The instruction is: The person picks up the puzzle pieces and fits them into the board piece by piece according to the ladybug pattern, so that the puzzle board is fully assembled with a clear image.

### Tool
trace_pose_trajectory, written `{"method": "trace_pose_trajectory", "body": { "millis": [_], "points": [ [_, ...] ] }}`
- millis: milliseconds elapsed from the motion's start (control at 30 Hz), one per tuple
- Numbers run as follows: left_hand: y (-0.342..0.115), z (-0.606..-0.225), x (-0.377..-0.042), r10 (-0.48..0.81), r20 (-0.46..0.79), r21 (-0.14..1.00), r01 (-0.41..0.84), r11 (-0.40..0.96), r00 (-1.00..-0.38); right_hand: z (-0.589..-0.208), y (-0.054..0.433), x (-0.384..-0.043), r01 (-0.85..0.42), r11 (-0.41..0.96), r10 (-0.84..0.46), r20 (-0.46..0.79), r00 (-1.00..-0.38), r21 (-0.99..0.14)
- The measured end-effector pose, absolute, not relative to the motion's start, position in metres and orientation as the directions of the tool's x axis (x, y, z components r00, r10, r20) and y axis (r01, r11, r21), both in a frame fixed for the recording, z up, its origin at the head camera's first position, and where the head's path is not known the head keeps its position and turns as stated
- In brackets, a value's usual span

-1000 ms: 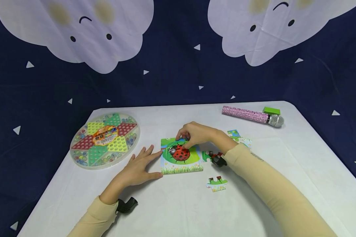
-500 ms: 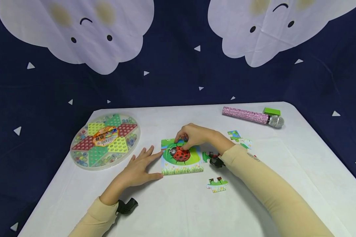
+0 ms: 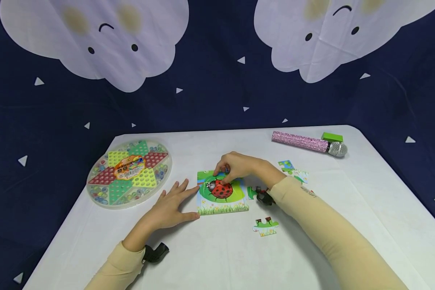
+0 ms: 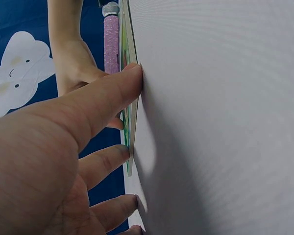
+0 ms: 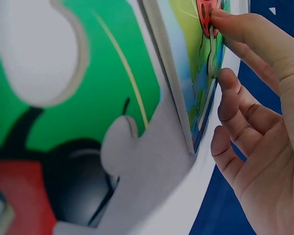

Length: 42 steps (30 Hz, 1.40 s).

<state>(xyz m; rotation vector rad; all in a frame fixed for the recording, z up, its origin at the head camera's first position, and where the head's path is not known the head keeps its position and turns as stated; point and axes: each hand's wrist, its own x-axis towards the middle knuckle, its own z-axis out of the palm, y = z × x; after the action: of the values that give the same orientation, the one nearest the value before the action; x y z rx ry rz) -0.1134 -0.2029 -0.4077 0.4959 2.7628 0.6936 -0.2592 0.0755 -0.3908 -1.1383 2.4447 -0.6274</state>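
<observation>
A square ladybug puzzle board (image 3: pixel 222 208) lies mid-table. My left hand (image 3: pixel 170 207) is spread flat on the table at the board's left side, with thumb and index fingertip at its edge. Over the board's far part, my right hand (image 3: pixel 241 166) has thumb and fingers bent on a puzzle piece (image 5: pixel 212 51) by the ladybug's head. In the right wrist view the thumb (image 5: pixel 230 22) presses on the red of the ladybug, and another fingertip sits at the piece's edge. The piece is partly hidden by the fingers.
Loose puzzle pieces lie to the right: one with grass (image 3: pixel 266 228), a green one (image 3: pixel 251 193) beside the board, and a blue-green one (image 3: pixel 286 164) behind the right forearm. A round marble board game (image 3: pixel 132 189) stands left; a pink microphone (image 3: pixel 299 140) and green block (image 3: pixel 332 137) lie at the back.
The piece under the right hand now sits more evenly with the ladybug picture. The right forearm has shifted slightly left, and the left hand keeps its place.
</observation>
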Motion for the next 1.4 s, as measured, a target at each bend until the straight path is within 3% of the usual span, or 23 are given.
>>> {"method": "trace_pose_trajectory", "body": {
  "millis": [767, 1100, 1400],
  "points": [
    [-0.203, -0.406, -0.114, 0.387, -0.166, 0.496, 0.262, 0.828, -0.907, -0.389, 0.075, -0.259, -0.618, 0.567, -0.792, -0.157, -0.589, -0.544],
    [-0.206, -0.407, -0.111, 0.384, -0.167, 0.482, 0.265, 0.835, -0.908, -0.387, 0.076, -0.257, -0.613, 0.579, -0.770, -0.114, -0.628, -0.537],
    [-0.205, -0.407, -0.114, 0.392, -0.153, 0.487, 0.276, 0.828, -0.907, -0.371, 0.112, -0.263, -0.568, 0.627, -0.714, -0.102, -0.693, -0.533]
  ]
}}
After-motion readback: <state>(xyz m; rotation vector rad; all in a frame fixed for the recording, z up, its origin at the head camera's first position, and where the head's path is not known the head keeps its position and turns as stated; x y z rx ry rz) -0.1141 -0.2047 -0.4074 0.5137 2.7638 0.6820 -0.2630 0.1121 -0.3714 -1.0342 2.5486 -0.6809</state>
